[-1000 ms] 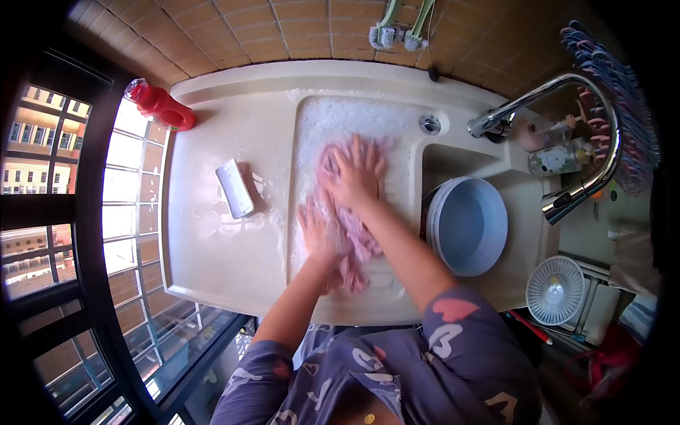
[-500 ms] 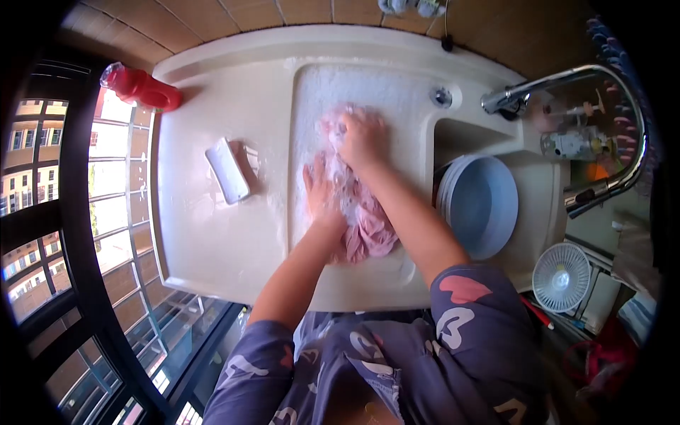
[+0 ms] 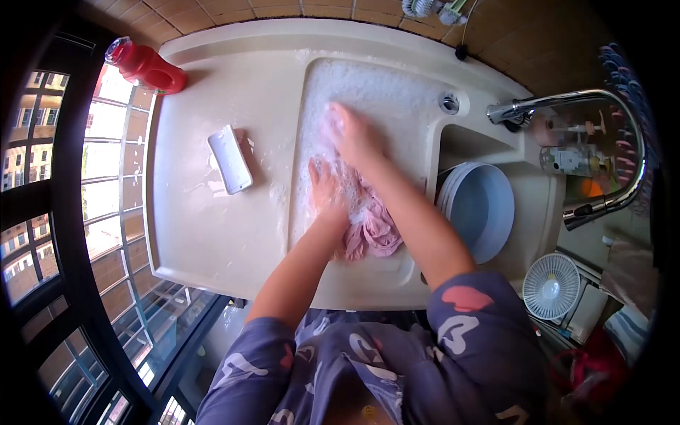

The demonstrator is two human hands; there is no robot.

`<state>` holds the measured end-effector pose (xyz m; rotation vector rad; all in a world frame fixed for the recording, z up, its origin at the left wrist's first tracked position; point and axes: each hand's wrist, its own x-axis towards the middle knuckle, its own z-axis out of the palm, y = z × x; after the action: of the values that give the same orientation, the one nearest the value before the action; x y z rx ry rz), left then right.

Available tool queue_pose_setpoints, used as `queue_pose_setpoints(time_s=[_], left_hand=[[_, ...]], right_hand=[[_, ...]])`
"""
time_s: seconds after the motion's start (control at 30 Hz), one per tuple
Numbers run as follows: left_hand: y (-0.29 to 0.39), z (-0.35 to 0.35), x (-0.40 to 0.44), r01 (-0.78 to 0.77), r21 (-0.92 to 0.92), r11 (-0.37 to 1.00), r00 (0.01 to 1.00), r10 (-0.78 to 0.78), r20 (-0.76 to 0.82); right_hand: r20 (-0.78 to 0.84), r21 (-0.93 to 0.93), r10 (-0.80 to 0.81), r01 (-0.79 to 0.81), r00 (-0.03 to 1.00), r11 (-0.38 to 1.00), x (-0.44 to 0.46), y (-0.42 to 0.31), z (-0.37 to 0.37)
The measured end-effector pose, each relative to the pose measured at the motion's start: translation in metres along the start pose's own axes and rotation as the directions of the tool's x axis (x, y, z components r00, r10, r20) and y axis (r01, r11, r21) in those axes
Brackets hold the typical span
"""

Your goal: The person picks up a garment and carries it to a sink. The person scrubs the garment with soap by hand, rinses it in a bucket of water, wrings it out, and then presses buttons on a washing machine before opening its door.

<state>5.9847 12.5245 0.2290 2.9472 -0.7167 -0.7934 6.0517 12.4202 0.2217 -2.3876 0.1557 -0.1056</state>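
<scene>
A soapy pink cloth (image 3: 375, 230) lies bunched on the sloped washing surface of the sink (image 3: 418, 227), lather covering its upper part. My left hand (image 3: 326, 190) is pressed on the cloth's left edge, palm down with fingers stretched out. Higher up, my right hand (image 3: 352, 134) is closed round the far end of the cloth, somewhat smeared by motion. Foam (image 3: 368, 78) spreads over the washing surface behind both hands. The part of the cloth inside my right fist is mostly hidden.
On the left ledge sits a white soap dish (image 3: 230, 159); a red bottle (image 3: 149, 67) stands at the far left corner. Right of my arm are a basin (image 3: 478, 209) and a chrome faucet (image 3: 623, 113). A small white fan (image 3: 551, 287) is at lower right.
My right hand has moved slightly up and left, drawing the cloth's far end with it. My left hand stays on the cloth's edge. The camera view has shifted a little.
</scene>
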Motion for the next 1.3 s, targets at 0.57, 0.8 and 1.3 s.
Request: queue_pose_setpoints(time_s=[0.57, 0.8, 1.3], left_hand=[[-0.003, 0.057, 0.025, -0.128, -0.152, 0.98, 0.875, 0.039, -0.483], [0.004, -0.002, 0.023, 0.044, -0.036, 0.998, 0.997, -0.046, -0.066], [-0.001, -0.005, -0.004, -0.174, -0.45, 0.876, 0.824, -0.12, -0.553]], right_hand=[[-0.033, 0.429, -0.205, 0.199, 0.978, 0.881, -0.078, 0.018, -0.025], [-0.072, -0.187, -0.186, 0.17, 0.98, 0.968, 0.018, 0.012, -0.005], [-0.077, -0.139, -0.209, 0.198, 0.975, 0.97, 0.041, 0.019, -0.024]])
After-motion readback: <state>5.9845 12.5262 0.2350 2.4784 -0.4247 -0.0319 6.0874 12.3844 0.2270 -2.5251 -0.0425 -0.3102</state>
